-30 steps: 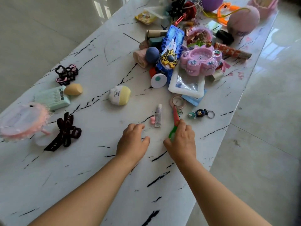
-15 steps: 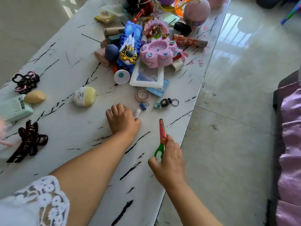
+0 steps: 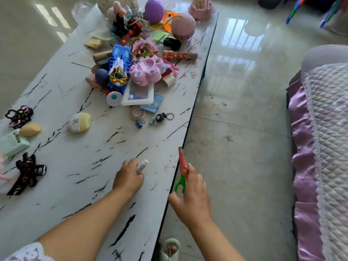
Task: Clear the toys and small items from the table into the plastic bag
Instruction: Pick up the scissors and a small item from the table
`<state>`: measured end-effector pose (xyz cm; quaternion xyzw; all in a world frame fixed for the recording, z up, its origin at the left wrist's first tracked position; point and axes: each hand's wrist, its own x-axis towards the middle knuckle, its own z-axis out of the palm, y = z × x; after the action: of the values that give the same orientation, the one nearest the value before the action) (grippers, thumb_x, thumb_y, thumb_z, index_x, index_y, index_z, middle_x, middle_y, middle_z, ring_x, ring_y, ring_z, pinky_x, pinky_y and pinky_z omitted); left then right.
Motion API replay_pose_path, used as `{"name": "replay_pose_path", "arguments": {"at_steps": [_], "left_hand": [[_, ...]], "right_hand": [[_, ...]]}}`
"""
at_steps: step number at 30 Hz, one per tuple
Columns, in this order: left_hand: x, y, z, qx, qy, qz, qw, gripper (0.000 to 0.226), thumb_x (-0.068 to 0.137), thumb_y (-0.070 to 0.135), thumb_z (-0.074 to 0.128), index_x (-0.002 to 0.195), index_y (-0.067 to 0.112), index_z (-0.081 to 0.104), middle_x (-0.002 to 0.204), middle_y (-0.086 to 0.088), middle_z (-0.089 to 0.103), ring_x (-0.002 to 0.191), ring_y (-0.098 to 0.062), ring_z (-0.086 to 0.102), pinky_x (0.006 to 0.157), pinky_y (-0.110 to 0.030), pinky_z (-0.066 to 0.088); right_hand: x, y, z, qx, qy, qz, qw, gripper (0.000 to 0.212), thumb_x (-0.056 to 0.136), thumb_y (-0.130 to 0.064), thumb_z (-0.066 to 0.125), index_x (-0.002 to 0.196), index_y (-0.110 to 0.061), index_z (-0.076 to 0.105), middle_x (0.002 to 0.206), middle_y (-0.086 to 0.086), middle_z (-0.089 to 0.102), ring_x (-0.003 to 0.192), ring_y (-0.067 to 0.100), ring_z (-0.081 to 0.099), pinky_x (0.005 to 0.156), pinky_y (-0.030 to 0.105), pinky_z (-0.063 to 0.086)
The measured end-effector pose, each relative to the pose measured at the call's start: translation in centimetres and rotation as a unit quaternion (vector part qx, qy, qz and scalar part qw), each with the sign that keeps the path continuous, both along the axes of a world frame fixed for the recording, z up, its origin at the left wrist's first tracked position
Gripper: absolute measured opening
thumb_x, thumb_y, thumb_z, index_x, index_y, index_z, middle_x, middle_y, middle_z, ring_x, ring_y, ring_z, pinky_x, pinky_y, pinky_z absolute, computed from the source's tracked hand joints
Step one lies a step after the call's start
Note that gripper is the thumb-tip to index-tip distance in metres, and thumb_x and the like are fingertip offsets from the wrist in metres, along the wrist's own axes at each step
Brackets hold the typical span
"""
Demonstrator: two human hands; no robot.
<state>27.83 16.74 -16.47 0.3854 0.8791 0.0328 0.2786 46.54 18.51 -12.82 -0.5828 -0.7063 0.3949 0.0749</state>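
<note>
My right hand [image 3: 194,193] grips red and green toy scissors [image 3: 182,166] at the table's right edge, blades pointing away from me. My left hand [image 3: 128,178] is closed on a small white tube [image 3: 142,166] just above the white marble table [image 3: 79,162]. A pile of toys lies farther up: a blue robot toy [image 3: 118,68], a pink frame [image 3: 146,71], a purple egg [image 3: 154,10] and a pink ball [image 3: 182,26]. A keychain [image 3: 161,117], a blue clip [image 3: 139,124] and a tape roll [image 3: 138,113] lie nearer. A clear plastic bag [image 3: 84,10] shows at the far end.
On the left lie a white-yellow egg toy [image 3: 79,122], black hair clips [image 3: 28,173], a mint box [image 3: 13,142], a yellow sponge [image 3: 30,129] and hair ties [image 3: 18,115]. Shiny tiled floor [image 3: 244,129] is on the right, with a purple-frilled sofa [image 3: 320,147] beyond.
Both hands have drawn back toward me. The right one lifted the scissors off the table to its edge. The left one closed on the white tube and pulled it away from the pile.
</note>
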Motion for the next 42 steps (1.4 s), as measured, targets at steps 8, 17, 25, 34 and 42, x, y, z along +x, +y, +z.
{"name": "replay_pose_path", "arguments": {"at_steps": [8, 17, 25, 34, 42], "left_hand": [[14.5, 0.7, 7.2, 0.061, -0.126, -0.070, 0.988, 0.015, 0.087, 0.016, 0.048, 0.079, 0.022, 0.037, 0.077, -0.007, 0.056, 0.071, -0.032, 0.052, 0.059, -0.032, 0.039], [36.4, 2.8, 15.5, 0.111, -0.188, -0.238, 0.946, 0.036, 0.086, 0.025, 0.060, 0.065, 0.021, 0.030, 0.061, 0.001, 0.048, 0.066, -0.037, 0.043, 0.054, -0.032, 0.029], [58.1, 1.8, 18.7, 0.087, -0.248, -0.410, 0.873, 0.030, 0.089, 0.036, 0.054, 0.071, 0.018, 0.039, 0.055, 0.003, 0.041, 0.056, -0.022, 0.043, 0.057, -0.034, 0.035], [79.1, -4.7, 18.5, -0.007, -0.244, -0.596, 0.765, 0.020, 0.093, 0.035, 0.044, 0.077, 0.026, 0.038, 0.070, 0.002, 0.051, 0.059, -0.015, 0.048, 0.048, -0.028, 0.031], [88.6, -6.8, 13.4, -0.061, -0.098, -0.669, 0.734, 0.024, 0.098, 0.030, 0.033, 0.109, 0.010, 0.040, 0.106, -0.010, 0.057, 0.099, -0.033, 0.057, 0.068, -0.033, 0.037]], "right_hand": [[12.3, -0.3, 4.1, 0.047, -0.043, -0.117, 0.991, 0.069, 0.073, -0.038, 0.063, 0.134, -0.021, 0.033, 0.105, -0.004, 0.042, 0.102, 0.020, 0.046, 0.077, 0.027, 0.035], [34.2, -4.3, 10.7, 0.097, -0.101, -0.302, 0.943, 0.072, 0.073, -0.034, 0.063, 0.136, -0.009, 0.039, 0.103, 0.001, 0.045, 0.100, 0.020, 0.047, 0.087, 0.026, 0.039], [52.8, -12.2, 14.7, 0.069, -0.044, -0.508, 0.858, 0.051, 0.074, -0.025, 0.069, 0.120, -0.013, 0.051, 0.102, 0.002, 0.054, 0.100, 0.022, 0.052, 0.083, 0.030, 0.044], [69.7, -21.1, 13.0, 0.021, -0.143, -0.657, 0.740, 0.050, 0.077, -0.030, 0.064, 0.124, -0.019, 0.051, 0.108, 0.003, 0.062, 0.102, 0.027, 0.050, 0.083, 0.037, 0.043], [76.7, -20.4, 7.7, -0.055, -0.220, -0.626, 0.746, 0.039, 0.080, -0.045, 0.052, 0.110, -0.020, 0.049, 0.110, -0.002, 0.061, 0.097, 0.025, 0.043, 0.072, 0.033, 0.031]]}}
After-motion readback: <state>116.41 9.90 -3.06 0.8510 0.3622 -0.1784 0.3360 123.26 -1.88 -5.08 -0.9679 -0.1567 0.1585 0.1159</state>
